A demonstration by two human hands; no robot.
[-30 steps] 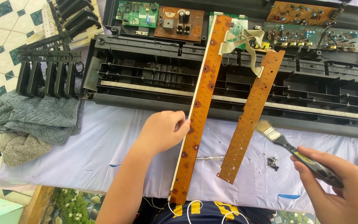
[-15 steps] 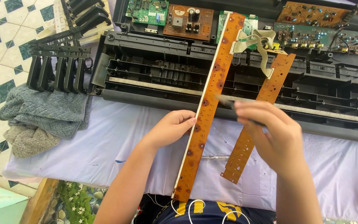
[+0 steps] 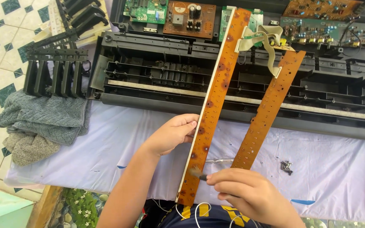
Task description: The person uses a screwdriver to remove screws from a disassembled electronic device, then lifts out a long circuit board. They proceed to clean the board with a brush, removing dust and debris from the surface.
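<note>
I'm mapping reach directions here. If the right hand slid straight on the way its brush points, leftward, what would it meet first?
The brush in the right hand already touches the long brown circuit strip. Beyond that, probably the left hand's wrist, though depth is unclear.

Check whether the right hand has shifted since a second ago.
Yes. The right hand with the brush came in from the far right, past the short brown board, to the long brown board's near end.
</note>
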